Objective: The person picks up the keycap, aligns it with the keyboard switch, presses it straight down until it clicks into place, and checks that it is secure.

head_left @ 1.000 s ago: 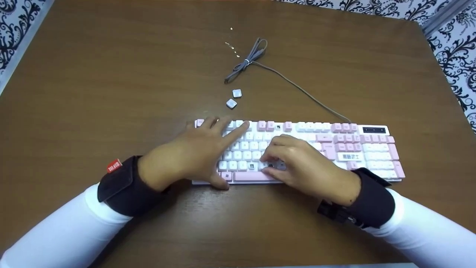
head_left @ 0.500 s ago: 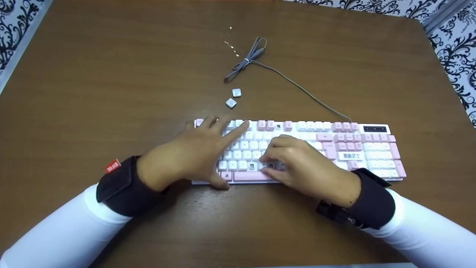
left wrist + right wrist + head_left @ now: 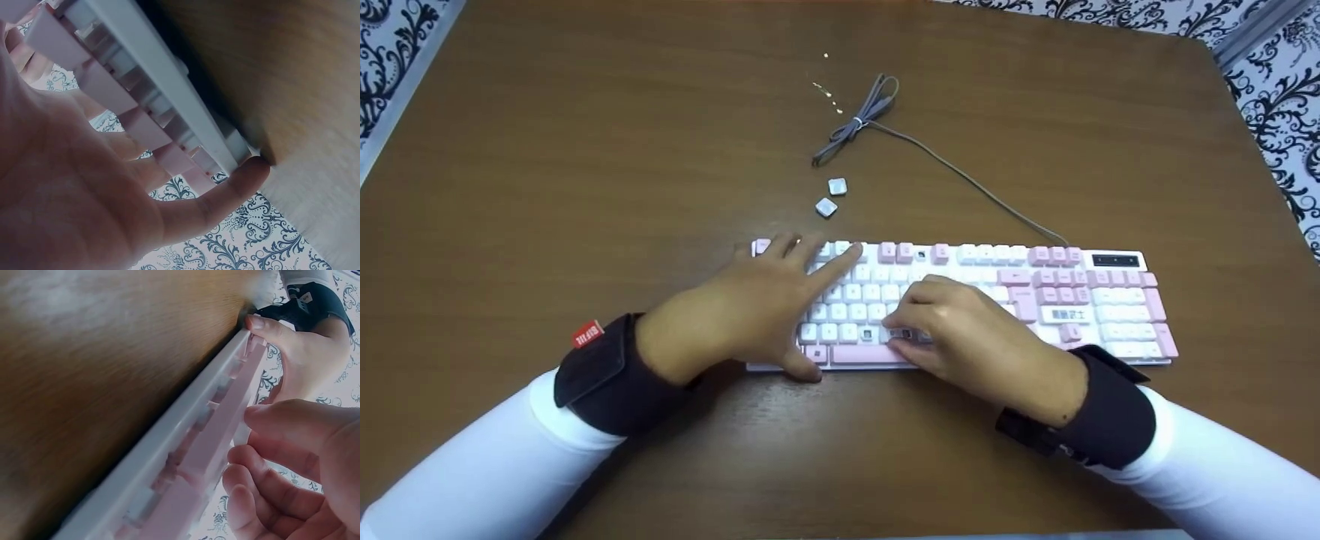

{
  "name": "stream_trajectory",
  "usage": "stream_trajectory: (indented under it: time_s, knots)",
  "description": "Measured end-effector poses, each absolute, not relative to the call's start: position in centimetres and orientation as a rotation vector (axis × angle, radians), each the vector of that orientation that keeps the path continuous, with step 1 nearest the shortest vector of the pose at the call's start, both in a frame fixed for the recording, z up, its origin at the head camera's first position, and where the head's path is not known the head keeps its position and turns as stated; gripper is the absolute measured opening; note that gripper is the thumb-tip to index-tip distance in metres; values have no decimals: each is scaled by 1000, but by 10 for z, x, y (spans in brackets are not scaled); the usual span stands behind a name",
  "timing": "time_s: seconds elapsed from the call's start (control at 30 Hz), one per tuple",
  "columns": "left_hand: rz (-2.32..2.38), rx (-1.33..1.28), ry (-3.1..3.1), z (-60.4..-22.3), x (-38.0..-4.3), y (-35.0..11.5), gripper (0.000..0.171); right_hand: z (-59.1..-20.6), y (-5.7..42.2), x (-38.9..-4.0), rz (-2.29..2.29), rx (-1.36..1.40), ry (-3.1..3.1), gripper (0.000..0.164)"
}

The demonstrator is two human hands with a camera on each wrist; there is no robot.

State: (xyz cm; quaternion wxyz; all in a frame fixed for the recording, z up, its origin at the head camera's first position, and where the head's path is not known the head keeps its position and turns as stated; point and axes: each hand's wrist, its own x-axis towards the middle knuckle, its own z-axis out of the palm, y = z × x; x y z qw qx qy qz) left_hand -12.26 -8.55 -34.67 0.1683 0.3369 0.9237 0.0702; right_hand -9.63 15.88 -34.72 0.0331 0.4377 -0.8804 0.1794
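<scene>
A white and pink keyboard [image 3: 855, 295] lies on the brown table. Over its left end my left hand [image 3: 750, 307] is spread, fingers straight across the keys. The left thumb [image 3: 242, 177] rests against the keyboard's front edge. My right hand [image 3: 975, 345] is low over the bottom rows, beside the pink space bar [image 3: 866, 355]. In the right wrist view its thumb and curled forefinger pinch a white keycap [image 3: 242, 433], mostly hidden by the fingers. Dark square gaps show among the keys, one [image 3: 867, 334] left of the right fingertips.
Two loose white keycaps, one upper [image 3: 838, 187] and one lower [image 3: 826, 208], lie behind the keyboard. A grey cable [image 3: 997, 201] runs from its back edge to a tied bundle [image 3: 856, 126]. Several tiny pale bits [image 3: 826, 94] lie farther back.
My right wrist has shifted slightly, its fingers staying at the same spot on the keys. The left hand, keyboard and loose keycaps look unmoved.
</scene>
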Motion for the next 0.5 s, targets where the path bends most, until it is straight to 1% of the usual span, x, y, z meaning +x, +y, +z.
stream_trajectory:
  time_s: [0.5]
  knots:
    - [185, 950, 2617, -348, -124, -85, 130, -351, 161, -98, 517, 1400, -2631, 10]
